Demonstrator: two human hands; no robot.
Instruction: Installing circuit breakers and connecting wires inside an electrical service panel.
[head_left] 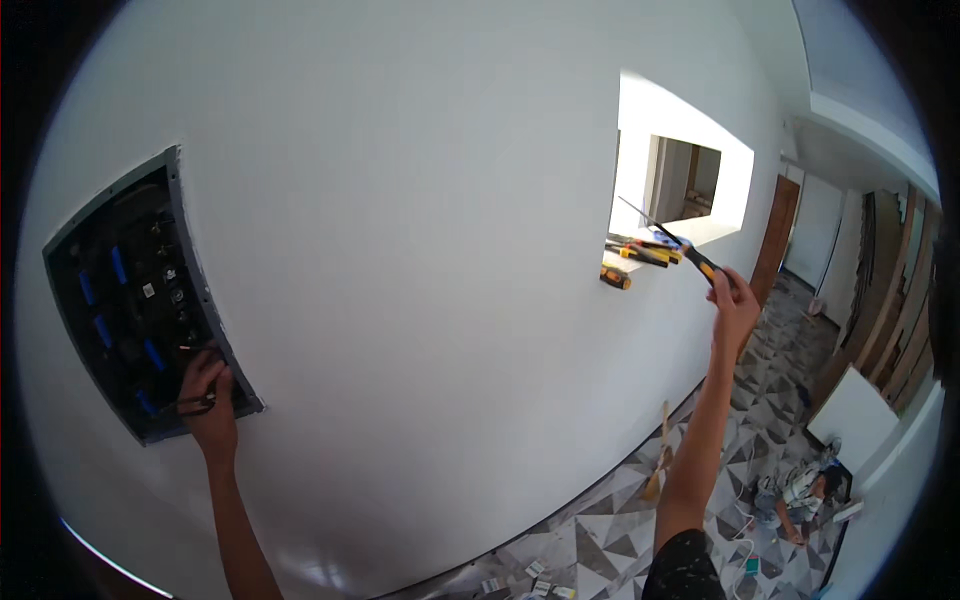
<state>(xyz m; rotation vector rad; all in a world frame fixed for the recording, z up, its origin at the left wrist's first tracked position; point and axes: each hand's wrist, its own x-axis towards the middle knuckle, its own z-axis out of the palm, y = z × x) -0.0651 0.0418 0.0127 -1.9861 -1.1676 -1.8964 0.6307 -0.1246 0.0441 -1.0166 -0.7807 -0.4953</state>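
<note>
A dark recessed wall box [172, 200] with a grey metal frame, blue strips and small fittings inside is on the left. My left hand [207, 398] is closed at its lower right corner, with a thin black cable [192, 407] in the fingers. The cable's bare end shows just above the fingertips. On the right, my right hand [737, 302] is raised and closed round a long screwdriver [706, 266] with a black and yellow handle. Its thin shaft points up and left, in front of the window opening.
Several yellow and black hand tools [645, 254] lie on the sill of the bright wall opening [633, 110]. Below, a broom [659, 465] leans by the wall on a patterned tile floor [600, 530]. Another person [800, 495] is low down at the far right, near a white panel [853, 415].
</note>
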